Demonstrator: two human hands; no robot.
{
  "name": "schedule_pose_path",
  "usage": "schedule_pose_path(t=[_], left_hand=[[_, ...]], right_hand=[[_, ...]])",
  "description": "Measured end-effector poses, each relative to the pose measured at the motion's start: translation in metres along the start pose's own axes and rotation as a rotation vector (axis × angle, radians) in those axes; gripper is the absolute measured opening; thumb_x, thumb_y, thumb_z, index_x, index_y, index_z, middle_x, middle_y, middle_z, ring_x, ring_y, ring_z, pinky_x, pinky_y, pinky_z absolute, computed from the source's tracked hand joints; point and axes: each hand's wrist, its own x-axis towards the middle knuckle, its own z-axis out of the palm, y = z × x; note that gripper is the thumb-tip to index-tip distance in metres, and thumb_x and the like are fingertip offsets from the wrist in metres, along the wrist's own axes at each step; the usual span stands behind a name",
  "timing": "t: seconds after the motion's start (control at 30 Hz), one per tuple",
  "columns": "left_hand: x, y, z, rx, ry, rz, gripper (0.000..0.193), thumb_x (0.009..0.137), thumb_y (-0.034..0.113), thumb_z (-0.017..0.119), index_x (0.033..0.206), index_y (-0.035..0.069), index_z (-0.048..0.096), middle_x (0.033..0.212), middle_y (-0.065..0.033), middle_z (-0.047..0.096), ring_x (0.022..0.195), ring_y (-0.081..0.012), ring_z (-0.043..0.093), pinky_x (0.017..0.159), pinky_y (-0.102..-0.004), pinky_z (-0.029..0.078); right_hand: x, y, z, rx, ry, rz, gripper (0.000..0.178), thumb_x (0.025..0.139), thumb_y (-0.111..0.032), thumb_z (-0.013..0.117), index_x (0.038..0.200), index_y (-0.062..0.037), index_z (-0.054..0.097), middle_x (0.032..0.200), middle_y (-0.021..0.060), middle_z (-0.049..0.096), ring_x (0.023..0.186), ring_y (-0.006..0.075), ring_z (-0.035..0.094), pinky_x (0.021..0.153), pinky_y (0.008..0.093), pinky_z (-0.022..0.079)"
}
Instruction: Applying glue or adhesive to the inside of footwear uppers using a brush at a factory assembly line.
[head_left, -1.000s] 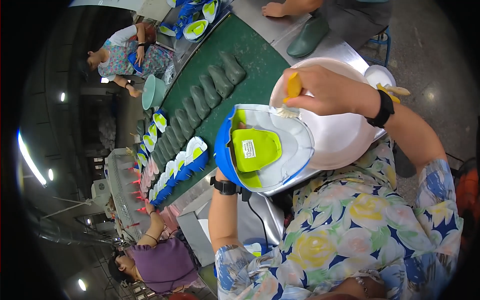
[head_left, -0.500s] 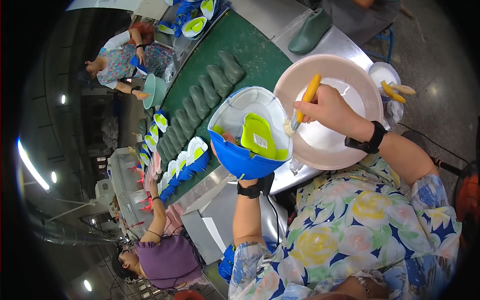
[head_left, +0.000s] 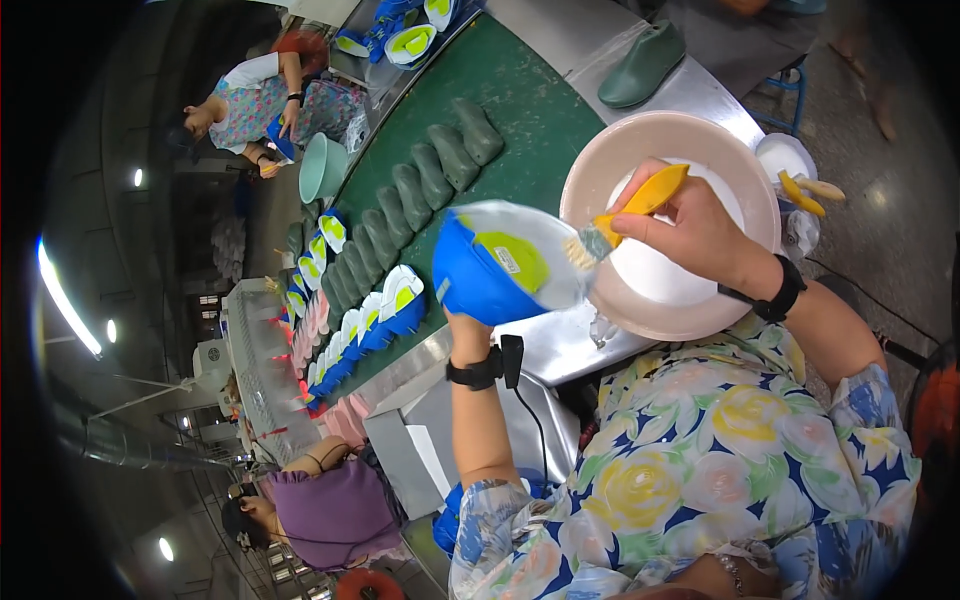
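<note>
My left hand (head_left: 468, 328) holds up a blue shoe upper (head_left: 468, 272) with a white lining and a yellow-green tongue; most of its fingers are behind the upper. The upper is tilted, its white inside facing my right hand. My right hand (head_left: 685, 225) grips a brush (head_left: 655, 188) with a yellow handle. The pale bristles are at the white edge of the upper; whether they touch it I cannot tell. Beneath my right hand stands a wide pinkish basin (head_left: 600, 160) holding white liquid (head_left: 655, 265).
Dark green shoe lasts (head_left: 408, 190) line the green belt (head_left: 530, 110), beside a row of blue uppers (head_left: 375, 320). A larger green last (head_left: 645, 65) lies on the metal ledge. At right, a white tub (head_left: 785, 155) bears more brushes. Two co-workers (head_left: 330, 510) (head_left: 245, 110) are at left.
My left hand has tipped the upper over, turning its blue outside more into view. My right hand has turned the brush from upright to slanting, with its bristles still near the upper's edge.
</note>
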Motion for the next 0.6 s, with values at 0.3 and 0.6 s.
schedule_pose_path(t=[0.3, 0.6], left_hand=[[-0.072, 0.004, 0.053, -1.146, -0.414, -0.909, 0.053, 0.101, 0.04, 0.049, 0.143, 0.008, 0.042, 0.136, -0.014, 0.055, 0.118, -0.0252, 0.059, 0.101, -0.0395, 0.051], [-0.077, 0.015, 0.06, -1.622, -0.383, -1.027, 0.05, 0.102, 0.037, 0.048, 0.142, 0.008, 0.043, 0.137, -0.0147, 0.054, 0.119, -0.0261, 0.058, 0.102, -0.039, 0.049]], right_hand=[[0.011, -0.009, 0.025, -0.313, -0.289, -0.905, 0.015, 0.084, -0.006, 0.07, 0.096, -0.0066, 0.06, 0.097, 0.0075, 0.066, 0.09, 0.0259, 0.066, 0.079, 0.0365, 0.054], [0.026, 0.011, 0.006, -0.591, -0.346, -0.744, 0.013, 0.086, -0.008, 0.066, 0.092, -0.0053, 0.054, 0.09, 0.0125, 0.063, 0.084, 0.0325, 0.064, 0.073, 0.0397, 0.051]])
